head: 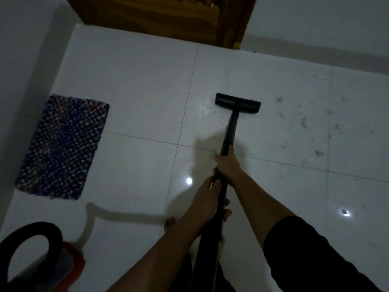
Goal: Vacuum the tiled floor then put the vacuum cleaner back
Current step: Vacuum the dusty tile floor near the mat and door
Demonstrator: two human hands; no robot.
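A black vacuum wand (229, 131) runs from my body out to a flat black floor head (237, 102) resting on the white tiled floor (136, 91). My right hand (226, 163) grips the wand farther along. Just behind it my left hand (205, 194) grips the same wand. The red and black vacuum body (37, 260) sits at the bottom left, its pale hose (117, 216) curving across the tiles. Dust and hair bits (303, 123) lie scattered to the right of the head.
A dark multicoloured woven mat (63, 146) lies on the left beside a white wall (23, 66). A wooden door (160, 15) stands at the top. My bare toes (169, 222) show under my left forearm. Light spots reflect on the glossy tiles.
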